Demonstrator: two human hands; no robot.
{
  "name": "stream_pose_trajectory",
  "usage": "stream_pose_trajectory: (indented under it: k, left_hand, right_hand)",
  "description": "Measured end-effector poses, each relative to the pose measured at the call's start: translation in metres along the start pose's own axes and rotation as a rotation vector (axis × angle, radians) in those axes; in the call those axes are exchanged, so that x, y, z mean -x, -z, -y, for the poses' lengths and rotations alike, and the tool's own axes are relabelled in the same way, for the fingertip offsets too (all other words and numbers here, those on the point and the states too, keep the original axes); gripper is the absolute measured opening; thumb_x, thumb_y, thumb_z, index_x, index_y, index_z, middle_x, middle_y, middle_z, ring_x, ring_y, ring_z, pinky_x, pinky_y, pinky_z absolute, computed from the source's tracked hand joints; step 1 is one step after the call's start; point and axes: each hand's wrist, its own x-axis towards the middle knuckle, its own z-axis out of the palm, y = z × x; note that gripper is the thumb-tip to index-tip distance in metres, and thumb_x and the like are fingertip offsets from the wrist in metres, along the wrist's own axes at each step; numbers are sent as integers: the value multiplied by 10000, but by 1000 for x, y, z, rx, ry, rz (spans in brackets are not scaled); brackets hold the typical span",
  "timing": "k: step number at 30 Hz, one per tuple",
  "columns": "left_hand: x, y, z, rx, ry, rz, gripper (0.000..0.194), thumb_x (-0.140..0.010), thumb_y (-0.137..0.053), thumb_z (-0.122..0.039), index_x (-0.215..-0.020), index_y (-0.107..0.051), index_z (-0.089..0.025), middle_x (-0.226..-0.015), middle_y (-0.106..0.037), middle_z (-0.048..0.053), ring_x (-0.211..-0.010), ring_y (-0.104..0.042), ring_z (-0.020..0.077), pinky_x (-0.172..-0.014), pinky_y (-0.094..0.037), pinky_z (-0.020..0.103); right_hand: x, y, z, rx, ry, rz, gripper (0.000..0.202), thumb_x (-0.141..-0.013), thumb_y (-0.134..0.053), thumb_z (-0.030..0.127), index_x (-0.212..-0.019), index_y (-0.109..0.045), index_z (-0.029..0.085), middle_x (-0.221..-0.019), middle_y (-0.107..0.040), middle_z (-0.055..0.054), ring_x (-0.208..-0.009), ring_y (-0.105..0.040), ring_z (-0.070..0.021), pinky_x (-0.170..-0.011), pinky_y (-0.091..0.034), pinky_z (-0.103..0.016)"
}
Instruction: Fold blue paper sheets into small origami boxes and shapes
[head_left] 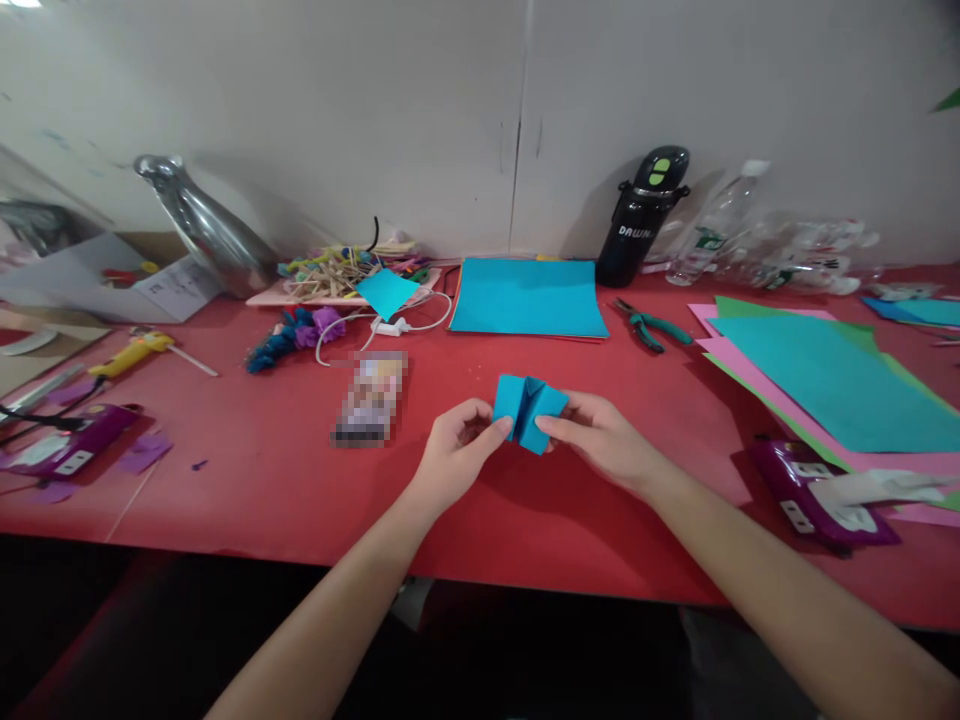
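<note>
Between my two hands is a small piece of folded blue paper [541,432], held just above the red table. My left hand [463,440] pinches its left half, the thumb lying on the near face. On the other side, my right hand [600,436] grips the right half, also with the thumb in front. A deep crease runs down the middle, and the two halves spread apart at an angle. The fingers behind the paper are partly hidden. A phone-like object [369,398], blurred out, lies left of my left hand.
Behind my hands a stack of blue sheets [529,298] lies beside green-handled pliers [652,328]. Coloured sheets [840,380] and a purple power strip [825,495] are at right. A black bottle [643,215] stands at the wall. A yellow glue gun [133,352] lies left.
</note>
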Motion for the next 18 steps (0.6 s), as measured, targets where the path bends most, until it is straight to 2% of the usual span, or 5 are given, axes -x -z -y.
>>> stream_pose_trajectory:
  k: [3, 7, 12, 18]
  left_hand:
    - [-1, 5, -3, 93, 66, -62, 276, -844, -700, -411, -740, -593, -179, -643, -552, -27, -610, -543, 113, -608, -411, 238]
    - [-3, 10, -2, 218, 90, -140, 265, -817, -727, -381, -726, -565, -191, -609, -548, -38, -581, -547, 107, -589, -413, 225]
    - [-4, 11, -1, 304, 120, -136, 262, -813, -736, -357, -728, -551, -191, -640, -526, -51, -572, -550, 92, -592, -422, 218]
    - [-5, 12, 0, 417, 187, -125, 274, -801, -749, -343, -736, -534, -188, -680, -515, -58, -565, -566, 85, -563, -424, 210]
  right_hand:
    - [0, 3, -2, -31, -4, -30, 190, -889, -688, 381, -918, -699, 193, -821, -655, -29, -730, -580, -156, -736, -475, -337]
    - [0, 8, -2, -62, -20, -116, 205, -896, -672, 409, -862, -685, 206, -782, -628, -16, -716, -571, -162, -757, -474, -356]
    - [-1, 10, 0, -74, -17, -121, 260, -907, -657, 420, -767, -636, 202, -727, -589, -5, -669, -532, -149, -693, -442, -325]
    - [-2, 9, -1, -129, -16, -103, 255, -910, -654, 411, -765, -631, 203, -720, -573, 3, -661, -518, -145, -673, -426, -312]
